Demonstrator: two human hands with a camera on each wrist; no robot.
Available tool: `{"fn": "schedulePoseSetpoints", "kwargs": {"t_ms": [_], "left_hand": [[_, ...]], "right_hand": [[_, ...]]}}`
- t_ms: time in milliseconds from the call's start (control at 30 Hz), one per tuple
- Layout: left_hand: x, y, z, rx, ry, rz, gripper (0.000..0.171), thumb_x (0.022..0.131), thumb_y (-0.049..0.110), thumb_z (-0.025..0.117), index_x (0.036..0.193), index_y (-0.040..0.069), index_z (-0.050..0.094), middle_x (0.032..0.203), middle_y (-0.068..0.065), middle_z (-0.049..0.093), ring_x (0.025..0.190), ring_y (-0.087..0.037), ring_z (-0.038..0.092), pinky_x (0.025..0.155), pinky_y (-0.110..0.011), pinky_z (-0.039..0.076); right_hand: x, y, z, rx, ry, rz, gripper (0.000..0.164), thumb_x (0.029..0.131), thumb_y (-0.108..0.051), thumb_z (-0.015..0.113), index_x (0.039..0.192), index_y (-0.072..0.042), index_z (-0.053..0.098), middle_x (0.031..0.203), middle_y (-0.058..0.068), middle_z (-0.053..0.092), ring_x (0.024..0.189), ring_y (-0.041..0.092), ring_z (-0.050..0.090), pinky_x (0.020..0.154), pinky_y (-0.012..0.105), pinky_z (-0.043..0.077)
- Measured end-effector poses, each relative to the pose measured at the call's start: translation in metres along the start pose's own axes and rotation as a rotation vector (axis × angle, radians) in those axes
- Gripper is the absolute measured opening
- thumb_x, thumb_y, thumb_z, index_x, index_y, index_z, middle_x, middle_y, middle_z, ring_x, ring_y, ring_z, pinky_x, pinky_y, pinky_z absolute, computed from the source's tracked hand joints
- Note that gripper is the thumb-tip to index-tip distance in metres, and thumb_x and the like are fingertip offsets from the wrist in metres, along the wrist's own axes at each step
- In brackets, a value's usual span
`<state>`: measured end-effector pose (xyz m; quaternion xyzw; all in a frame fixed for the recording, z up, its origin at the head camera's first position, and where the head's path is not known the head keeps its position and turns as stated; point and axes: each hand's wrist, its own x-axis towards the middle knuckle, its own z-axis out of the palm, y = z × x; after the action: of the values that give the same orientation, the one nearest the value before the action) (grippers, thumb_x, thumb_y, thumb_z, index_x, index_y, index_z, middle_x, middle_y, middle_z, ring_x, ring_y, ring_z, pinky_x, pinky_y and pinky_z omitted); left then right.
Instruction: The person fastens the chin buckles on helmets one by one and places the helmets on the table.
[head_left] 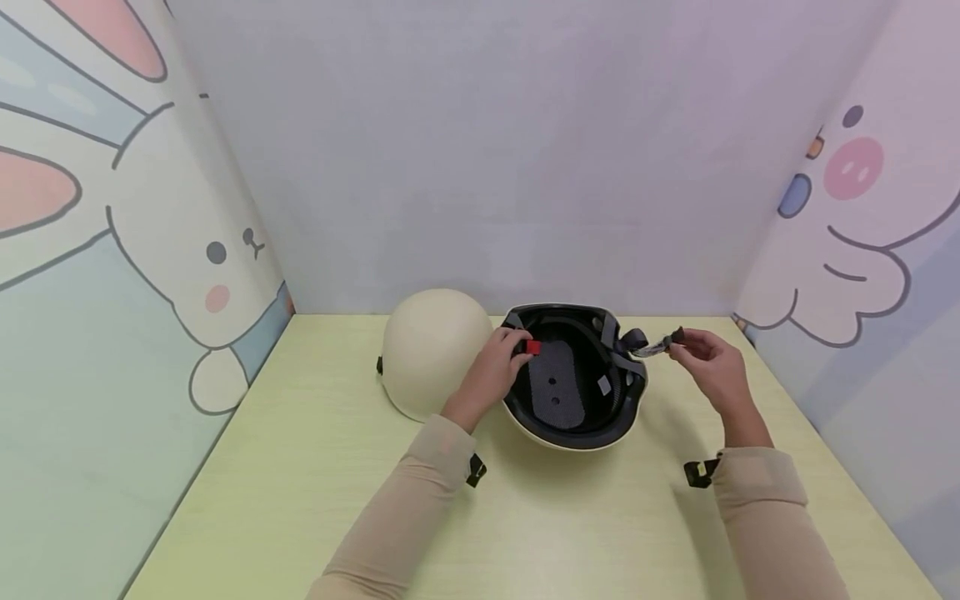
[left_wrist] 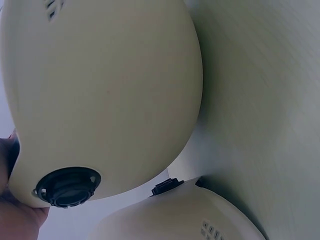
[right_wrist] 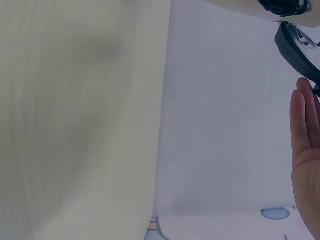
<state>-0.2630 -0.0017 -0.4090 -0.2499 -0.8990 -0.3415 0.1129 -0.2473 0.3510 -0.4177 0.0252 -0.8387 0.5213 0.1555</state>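
An upturned cream helmet [head_left: 577, 442] lies on the table, its black padded inside facing up. At its left rim my left hand [head_left: 489, 373] pinches a red and black buckle piece [head_left: 533, 347]. My right hand [head_left: 712, 367] is out past the right rim, holding the end of a dark chin strap [head_left: 654, 347] between thumb and fingers. That strap [right_wrist: 296, 52] stretches from the helmet to the fingertips in the right wrist view. In the left wrist view the smooth shell [left_wrist: 110, 90] hides most of the left hand [left_wrist: 20, 212].
A second cream helmet [head_left: 435, 350] stands dome up, close on the left of the upturned one and partly behind my left forearm. The pale yellow table [head_left: 300, 467] ends at a plain back wall [head_left: 480, 167]. Cartoon-printed side walls [head_left: 187, 275] flank it.
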Motion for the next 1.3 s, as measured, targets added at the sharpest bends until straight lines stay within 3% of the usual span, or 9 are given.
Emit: {"fn": "schedulePoseSetpoints", "kwargs": {"t_ms": [167, 433, 800, 900, 1100, 1300], "left_hand": [[0.000, 0.000, 0.001, -0.009, 0.010, 0.014, 0.030, 0.098, 0.018, 0.060, 0.127, 0.007, 0.060, 0.121, -0.012, 0.053, 0.093, -0.022, 0.056, 0.075, -0.033, 0.048], [0.000, 0.000, 0.002, 0.004, 0.027, 0.018, 0.030, 0.098, 0.018, 0.060, 0.126, 0.008, 0.060, 0.120, -0.012, 0.053, 0.094, -0.023, 0.057, 0.077, -0.033, 0.048], [0.000, -0.001, 0.002, -0.001, 0.038, 0.027, 0.029, 0.098, 0.017, 0.060, 0.126, 0.009, 0.060, 0.121, -0.012, 0.053, 0.095, -0.023, 0.057, 0.077, -0.034, 0.048], [0.000, -0.001, 0.002, -0.002, 0.043, 0.037, 0.029, 0.098, 0.017, 0.060, 0.126, 0.007, 0.060, 0.120, -0.013, 0.054, 0.095, -0.023, 0.057, 0.078, -0.033, 0.048], [0.001, -0.001, 0.002, -0.011, 0.043, 0.029, 0.030, 0.099, 0.019, 0.060, 0.127, 0.007, 0.060, 0.119, -0.012, 0.054, 0.094, -0.022, 0.056, 0.077, -0.032, 0.048], [0.001, -0.001, 0.003, -0.007, 0.031, 0.022, 0.031, 0.099, 0.022, 0.058, 0.127, 0.008, 0.060, 0.118, -0.011, 0.054, 0.094, -0.021, 0.055, 0.078, -0.031, 0.048]], "right_hand": [[-0.001, -0.018, 0.002, 0.005, 0.020, -0.024, 0.044, 0.091, -0.023, 0.072, 0.125, 0.003, 0.063, 0.094, -0.021, 0.064, 0.087, -0.004, 0.062, 0.074, 0.011, 0.047], [-0.002, -0.047, 0.006, -0.038, -0.022, -0.050, 0.047, 0.089, -0.026, 0.074, 0.126, 0.001, 0.064, 0.095, -0.022, 0.064, 0.089, -0.003, 0.060, 0.072, 0.012, 0.046], [-0.001, -0.063, 0.027, -0.039, -0.082, -0.185, 0.039, 0.091, -0.017, 0.072, 0.123, 0.004, 0.064, 0.101, -0.019, 0.062, 0.090, -0.003, 0.060, 0.074, 0.013, 0.047], [0.000, -0.068, 0.035, -0.017, -0.109, -0.205, 0.036, 0.091, -0.013, 0.071, 0.123, 0.004, 0.064, 0.104, -0.013, 0.063, 0.091, -0.002, 0.061, 0.075, 0.014, 0.048], [0.001, -0.074, 0.052, -0.039, -0.154, -0.246, 0.033, 0.090, -0.009, 0.072, 0.121, 0.002, 0.065, 0.109, 0.011, 0.064, 0.088, -0.003, 0.061, 0.072, 0.015, 0.049], [0.000, -0.075, 0.065, -0.118, -0.158, -0.306, 0.031, 0.089, -0.008, 0.073, 0.118, 0.000, 0.066, 0.102, 0.014, 0.065, 0.085, -0.002, 0.059, 0.070, 0.014, 0.047]]}}
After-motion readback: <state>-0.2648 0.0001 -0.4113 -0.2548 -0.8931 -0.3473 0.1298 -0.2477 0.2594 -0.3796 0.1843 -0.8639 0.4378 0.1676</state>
